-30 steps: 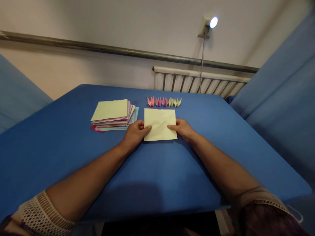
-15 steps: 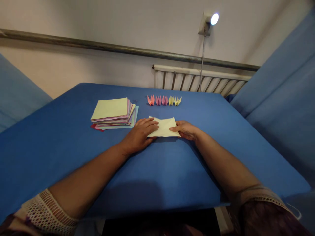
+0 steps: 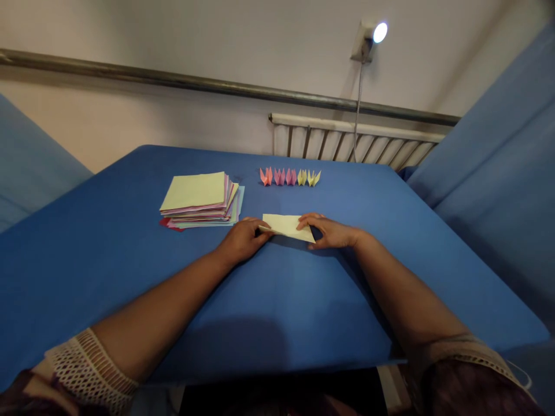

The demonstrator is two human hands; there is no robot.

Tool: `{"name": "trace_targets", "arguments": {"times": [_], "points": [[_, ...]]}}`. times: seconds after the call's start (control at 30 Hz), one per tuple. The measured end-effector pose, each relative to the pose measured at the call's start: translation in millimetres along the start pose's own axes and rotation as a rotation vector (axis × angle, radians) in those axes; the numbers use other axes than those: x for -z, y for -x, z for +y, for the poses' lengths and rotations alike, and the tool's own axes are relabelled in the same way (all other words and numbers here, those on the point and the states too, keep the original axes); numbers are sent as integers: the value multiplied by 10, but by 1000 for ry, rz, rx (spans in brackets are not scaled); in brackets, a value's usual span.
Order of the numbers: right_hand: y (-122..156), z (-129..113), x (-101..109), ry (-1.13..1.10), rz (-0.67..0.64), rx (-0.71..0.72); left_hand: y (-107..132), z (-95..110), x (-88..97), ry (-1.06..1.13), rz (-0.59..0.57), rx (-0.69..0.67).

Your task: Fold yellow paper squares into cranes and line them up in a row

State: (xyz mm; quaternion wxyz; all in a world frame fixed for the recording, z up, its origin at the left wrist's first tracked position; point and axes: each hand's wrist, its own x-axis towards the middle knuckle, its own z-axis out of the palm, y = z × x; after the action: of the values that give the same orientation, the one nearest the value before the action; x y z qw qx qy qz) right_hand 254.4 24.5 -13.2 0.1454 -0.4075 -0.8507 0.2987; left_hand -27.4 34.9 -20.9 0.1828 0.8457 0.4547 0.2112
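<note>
Between my hands is a pale yellow sheet of paper, creased, with its near edge lifted and bent. My left hand pinches the sheet's left end between thumb and fingers. At the other end, my right hand grips the right side, fingers on top and thumb near the raised lower corner. Behind the sheet stands a row of small folded paper cranes: a coral one, two pink-purple ones and two yellow ones.
A tall stack of coloured paper, yellow on top, lies left of my hands. All of it rests on a blue-covered table. Beyond are a metal rail, a radiator, a lit plug with a hanging cord, and blue curtains.
The sheet's near edge has risen and bent. My left hand has gone from lying flat on the paper to pinching its left end; my right fingers have shifted onto the top.
</note>
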Motion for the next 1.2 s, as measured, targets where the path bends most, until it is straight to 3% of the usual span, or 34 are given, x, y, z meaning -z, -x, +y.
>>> {"name": "trace_targets", "arguments": {"times": [0.13, 0.27, 0.43, 0.5, 0.57, 0.67, 0.73, 0.83, 0.93, 1.2], "points": [[-89, 22, -126, 158, 122, -57, -54, -31, 4, -50, 23, 11], [-160, 55, -183, 273, 259, -219, -90, -36, 10, -118, 61, 60], [-147, -5, -196, 358, 338, -385, -91, -38, -13, -225, 88, 114], [-139, -90, -222, 403, 394, -398, -81, -20, -21, -276, 98, 144], [-141, -202, -277, 442, 418, -304, -72, 14, -33, -316, 130, 130], [-163, -371, -414, 441, 261, -101, -64, 82, -69, -348, 126, -6], [-178, -446, -519, 411, 155, -66, -56, 131, -101, -337, 25, -110], [-187, -482, -630, 384, 106, -74, -21, 189, -140, -256, -165, -189], [-179, -475, -653, 372, 100, -79, 34, 215, -150, -211, -248, -195], [-122, -541, -576, 369, 30, -202, 120, 243, -114, -401, -321, -66]]}}
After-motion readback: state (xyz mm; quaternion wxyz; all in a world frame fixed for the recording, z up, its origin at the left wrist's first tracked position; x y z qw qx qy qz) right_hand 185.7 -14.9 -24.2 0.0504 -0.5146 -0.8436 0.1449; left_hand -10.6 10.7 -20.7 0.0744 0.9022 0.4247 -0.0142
